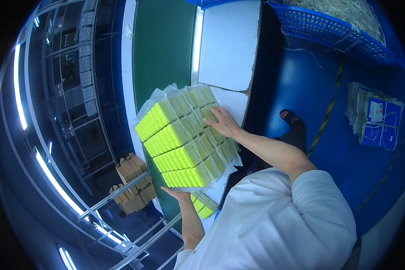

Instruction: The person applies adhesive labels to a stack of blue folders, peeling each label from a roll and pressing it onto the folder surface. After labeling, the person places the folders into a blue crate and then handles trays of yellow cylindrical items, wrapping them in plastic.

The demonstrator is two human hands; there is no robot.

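A large block of bright yellow-green pieces in clear plastic trays (184,139) sits tilted over the green belt and the white worktop. Clear film edges stick out around it. My left hand (177,194) holds the block at its lower near edge, with most of its fingers hidden underneath. Across the upper right face, my right hand (222,122) lies with its fingers stretched out against the trays. Just beyond my left forearm, more yellow-green pieces (204,206) rest on the worktop.
The green belt (159,54) runs beside the white worktop (227,45). A blue basket (310,24) of clear strips stands at the far right. Tied blue and clear sheets (380,121) lie on the blue floor. Cardboard boxes (132,182) stand left, near metal rails (121,186).
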